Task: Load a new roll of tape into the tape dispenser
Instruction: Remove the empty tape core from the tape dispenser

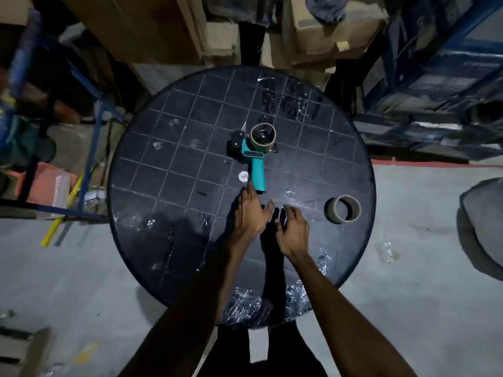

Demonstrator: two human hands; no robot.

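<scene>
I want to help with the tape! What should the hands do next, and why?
Probably the left hand should close on the teal dispenser handle, which its fingertips have almost reached. The dispenser already carries a roll, seemingly the used-up one, so it likely must come off first. The loose roll waits to the right, beyond the empty right hand.

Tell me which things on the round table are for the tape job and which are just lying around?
For the job: teal tape dispenser with a roll on its hub; loose tape roll standing by the right edge.

Just lying about: crumpled clear scraps, small white disc, cardboard boxes behind.
</scene>
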